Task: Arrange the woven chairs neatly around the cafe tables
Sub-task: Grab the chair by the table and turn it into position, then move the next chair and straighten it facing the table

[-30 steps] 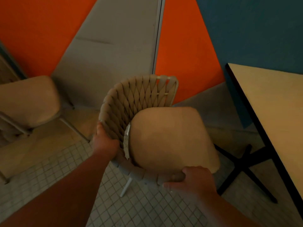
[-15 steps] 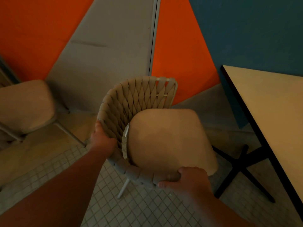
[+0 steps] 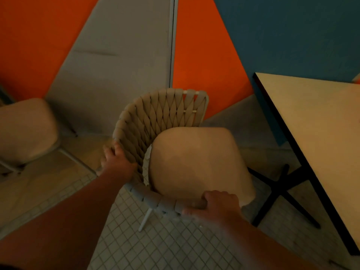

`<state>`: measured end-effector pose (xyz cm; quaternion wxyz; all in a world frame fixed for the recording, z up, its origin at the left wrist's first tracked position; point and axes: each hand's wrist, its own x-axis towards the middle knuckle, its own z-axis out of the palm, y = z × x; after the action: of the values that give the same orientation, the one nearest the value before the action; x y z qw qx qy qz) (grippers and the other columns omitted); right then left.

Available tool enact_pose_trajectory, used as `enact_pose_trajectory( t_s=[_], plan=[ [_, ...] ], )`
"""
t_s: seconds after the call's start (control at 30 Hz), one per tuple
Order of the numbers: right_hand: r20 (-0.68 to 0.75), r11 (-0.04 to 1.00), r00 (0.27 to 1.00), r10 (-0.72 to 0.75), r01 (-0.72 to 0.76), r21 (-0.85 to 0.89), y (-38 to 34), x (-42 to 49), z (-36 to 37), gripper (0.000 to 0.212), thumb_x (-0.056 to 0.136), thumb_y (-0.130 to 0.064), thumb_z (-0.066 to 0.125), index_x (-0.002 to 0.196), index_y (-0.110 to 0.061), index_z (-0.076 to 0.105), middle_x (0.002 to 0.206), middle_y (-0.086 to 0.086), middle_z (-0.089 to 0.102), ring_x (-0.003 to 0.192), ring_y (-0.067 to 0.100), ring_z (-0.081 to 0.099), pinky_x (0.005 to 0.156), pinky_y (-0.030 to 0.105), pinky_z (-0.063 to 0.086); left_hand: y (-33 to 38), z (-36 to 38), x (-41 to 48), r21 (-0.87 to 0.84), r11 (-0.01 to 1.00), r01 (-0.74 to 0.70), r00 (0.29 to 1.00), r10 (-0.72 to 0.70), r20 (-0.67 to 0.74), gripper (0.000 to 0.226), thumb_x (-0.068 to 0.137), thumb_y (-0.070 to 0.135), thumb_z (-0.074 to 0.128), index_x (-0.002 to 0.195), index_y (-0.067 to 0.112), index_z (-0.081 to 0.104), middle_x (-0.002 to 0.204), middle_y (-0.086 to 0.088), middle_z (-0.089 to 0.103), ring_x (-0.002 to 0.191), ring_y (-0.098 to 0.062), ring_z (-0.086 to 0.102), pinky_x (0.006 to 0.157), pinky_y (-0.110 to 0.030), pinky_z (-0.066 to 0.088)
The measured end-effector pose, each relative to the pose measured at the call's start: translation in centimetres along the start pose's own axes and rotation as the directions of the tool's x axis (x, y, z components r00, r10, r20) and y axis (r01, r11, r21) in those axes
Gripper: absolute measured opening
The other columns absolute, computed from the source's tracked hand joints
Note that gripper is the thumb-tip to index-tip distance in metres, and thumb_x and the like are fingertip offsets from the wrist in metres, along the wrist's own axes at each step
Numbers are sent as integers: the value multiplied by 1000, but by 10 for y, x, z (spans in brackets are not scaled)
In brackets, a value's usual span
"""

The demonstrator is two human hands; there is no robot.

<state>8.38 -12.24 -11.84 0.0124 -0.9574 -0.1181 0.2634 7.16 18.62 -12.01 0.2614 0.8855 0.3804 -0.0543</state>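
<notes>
L hand [image 3: 116, 162] clamped on woven backrest rim at chair's left, R hand [image 3: 216, 205] wrapped round near end of the rim, both holding woven chair [image 3: 165, 117]. Vs 1 s ago grips unchanged, chair barely shifted, table [image 3: 315, 145] edge looks a bit nearer in view; prob chair being eased twd it, placement not done. Chair sits centre, seat cushion [image 3: 196, 164] facing right twd table, gap left. Table's black cross base [image 3: 280, 184] just right of the seat, could snag legs. 2nd chair [image 3: 25, 131] far left, well apart.
</notes>
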Motion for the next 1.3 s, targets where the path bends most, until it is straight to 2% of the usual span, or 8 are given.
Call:
enact_pose_trajectory(
  t_s=[0.1,0.23,0.33,0.43,0.77,0.93,1.17,1.3],
  plan=[
    [159,960,987,9,-53,274,5,-21,-28,121,52,-100,46,152,-32,40,155,4,44,141,30,40,115,47,33,10,-15,-26,190,937,-292,954,298,-3,97,89,62,62,162,21,13,170,-10,10,155,-34,8,122,-61,18],
    [-229,924,973,-34,118,363,22,-62,-81,102,79,-83,53,161,-30,24,164,2,31,149,24,28,121,45,28,49,-61,-82,204,841,-502,862,506,33,97,78,82,37,160,38,12,170,1,16,155,-32,10,121,-58,12],
    [-269,914,962,-41,144,378,35,-97,-126,106,73,-87,40,161,-33,21,166,2,28,151,24,26,121,47,29,74,-92,-125,112,838,-535,843,519,143,91,81,76,42,160,36,20,168,-2,22,152,-30,24,122,-52,22],
    [-183,924,983,-11,80,373,54,-142,-148,115,63,-92,38,162,-35,20,166,5,29,150,29,30,119,52,33,76,-106,-177,216,800,-560,820,496,286,80,90,67,50,159,36,24,168,-2,23,151,-28,26,121,-53,26],
    [-206,951,978,19,45,305,114,-225,-161,110,69,-89,51,159,-33,24,156,6,42,139,31,44,103,46,42,104,-138,-256,335,712,-617,785,529,323,88,87,75,46,160,34,20,167,-4,25,151,-28,24,119,-56,26],
    [-155,935,983,101,-40,353,121,-256,-145,115,61,-97,45,158,-42,17,159,1,40,141,32,43,109,54,41,108,-121,-274,351,663,-662,737,487,469,86,89,76,45,160,38,16,168,0,22,152,-29,22,120,-56,24],
    [-8,832,937,349,-306,463,126,-333,-77,133,56,-104,41,163,-33,8,168,3,25,150,32,32,119,54,31,96,-85,-303,151,590,-793,539,565,625,74,90,62,61,153,28,42,156,-3,46,136,-24,47,105,-34,39],
    [29,732,872,488,-427,531,140,-401,-37,135,51,-103,38,163,-31,13,167,5,29,149,32,34,119,53,32,98,-58,-335,140,479,-866,415,534,737,83,87,69,57,155,26,37,158,-6,41,140,-27,42,114,-46,36]
  ],
)
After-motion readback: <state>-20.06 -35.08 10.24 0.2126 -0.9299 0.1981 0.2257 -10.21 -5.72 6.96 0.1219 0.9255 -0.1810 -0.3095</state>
